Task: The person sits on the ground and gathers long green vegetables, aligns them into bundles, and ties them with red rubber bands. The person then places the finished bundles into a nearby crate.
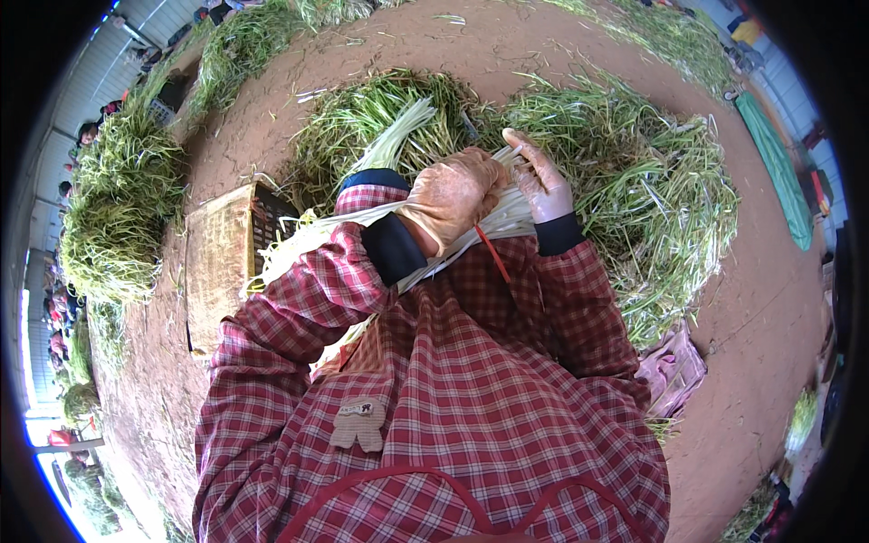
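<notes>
My left hand [451, 193], in a soiled thin glove, is closed around a bundle of long pale leafy stalks [502, 220] held across my front. The stalks run left past my forearm, their yellowish leafy ends [282, 254] beside a crate. A narrow red strip [492, 252] hangs from the bundle below that hand. At the right end of the stalks is my right hand [543, 180], also gloved, its upper finger stretched out. It touches the stalk ends; whether it grips any is hidden. Another pale bundle [400, 132] lies on the green heap beyond my left hand.
Heaps of loose green leaves [638, 183] lie in front and to the right. A crate [220, 261] with a worn, tan side stands at left. A pinkish sheet or bag [672, 370] lies at right on the reddish-brown floor [753, 326]. More heaps [122, 210] and people sit farther left.
</notes>
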### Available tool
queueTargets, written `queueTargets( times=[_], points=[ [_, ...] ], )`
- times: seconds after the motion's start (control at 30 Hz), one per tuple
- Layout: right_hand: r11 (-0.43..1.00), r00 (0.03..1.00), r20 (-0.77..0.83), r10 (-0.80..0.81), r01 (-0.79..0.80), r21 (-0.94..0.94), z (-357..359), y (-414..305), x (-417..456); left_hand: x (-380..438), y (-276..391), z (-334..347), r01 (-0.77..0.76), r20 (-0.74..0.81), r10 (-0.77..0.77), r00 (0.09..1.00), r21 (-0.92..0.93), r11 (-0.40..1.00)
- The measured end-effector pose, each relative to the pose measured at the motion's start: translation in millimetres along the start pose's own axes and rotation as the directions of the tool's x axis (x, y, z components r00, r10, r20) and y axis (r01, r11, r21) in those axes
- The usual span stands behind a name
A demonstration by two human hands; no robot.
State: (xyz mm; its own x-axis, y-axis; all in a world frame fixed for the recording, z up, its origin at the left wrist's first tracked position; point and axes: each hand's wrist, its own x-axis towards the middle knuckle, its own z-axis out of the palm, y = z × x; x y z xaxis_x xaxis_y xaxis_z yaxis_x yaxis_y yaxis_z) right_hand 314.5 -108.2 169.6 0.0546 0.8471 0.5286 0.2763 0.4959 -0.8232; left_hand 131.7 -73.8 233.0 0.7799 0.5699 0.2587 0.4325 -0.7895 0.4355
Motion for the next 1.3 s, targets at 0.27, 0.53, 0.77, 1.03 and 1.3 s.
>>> queueTargets(
  times=[0.27,0.53,0.77,1.03,1.3],
  points=[
    [0.988,0.993,0.005,-0.114,0.113,0.109,1,7,0,8,-9,1,-0.091,0.044,0.093,0.995,-0.058,0.994],
    [0.993,0.997,0.003,-0.078,0.077,0.084,1,18,-2,14,8,-21,-0.143,0.152,0.162,0.975,-0.129,0.981],
    [0.925,0.986,-0.081,-0.146,0.165,0.343,2,15,0,18,8,-31,0.183,0.254,-0.068,0.965,-0.464,0.867],
    [0.913,1.0,-0.013,-0.021,0.025,0.408,14,26,0,45,21,3,0.066,-0.012,-0.076,0.997,-0.372,0.926],
    [0.945,0.989,-0.128,0.074,-0.029,0.326,-86,-3,22,-39,30,-42,-0.097,-0.397,-0.043,0.917,-0.325,0.941]
  ],
)
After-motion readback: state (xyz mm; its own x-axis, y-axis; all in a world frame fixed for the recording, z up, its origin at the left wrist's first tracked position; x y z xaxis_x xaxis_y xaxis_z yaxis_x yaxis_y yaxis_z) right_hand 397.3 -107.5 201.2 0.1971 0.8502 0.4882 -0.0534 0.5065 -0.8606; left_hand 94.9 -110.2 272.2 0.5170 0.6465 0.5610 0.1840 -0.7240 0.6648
